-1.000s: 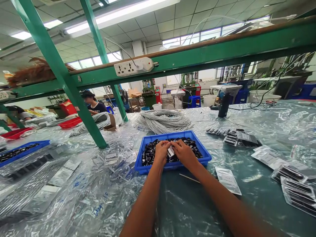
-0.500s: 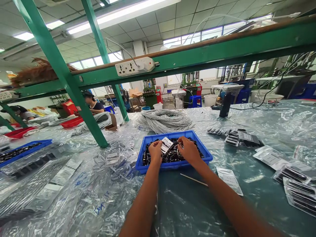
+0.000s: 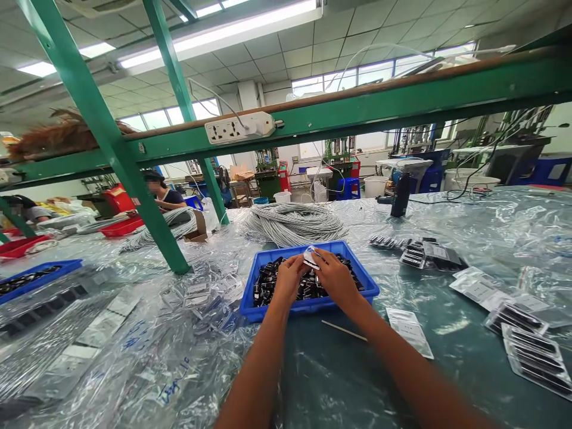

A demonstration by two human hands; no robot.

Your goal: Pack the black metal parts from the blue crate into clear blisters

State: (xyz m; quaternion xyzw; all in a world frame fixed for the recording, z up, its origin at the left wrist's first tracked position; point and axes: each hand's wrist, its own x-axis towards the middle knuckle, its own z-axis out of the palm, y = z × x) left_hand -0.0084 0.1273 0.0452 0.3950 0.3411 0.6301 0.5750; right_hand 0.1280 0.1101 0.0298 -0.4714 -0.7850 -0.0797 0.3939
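Holding the small white packet (image 3: 311, 257) between the fingertips of both hands, you have it over the blue tray (image 3: 248, 311). At left, the clear bags (image 3: 196, 304) lie in a pile beside this tray. Your left hand (image 3: 289, 277) pinches the packet at its left side; black parts (image 3: 270, 277) fill the tray below. Your right hand (image 3: 335, 277) grips its right side. To the right of the tray, one flat packet (image 3: 409, 332) lies on the tabletop (image 3: 451, 381), and farther right are filled packets (image 3: 536, 357).
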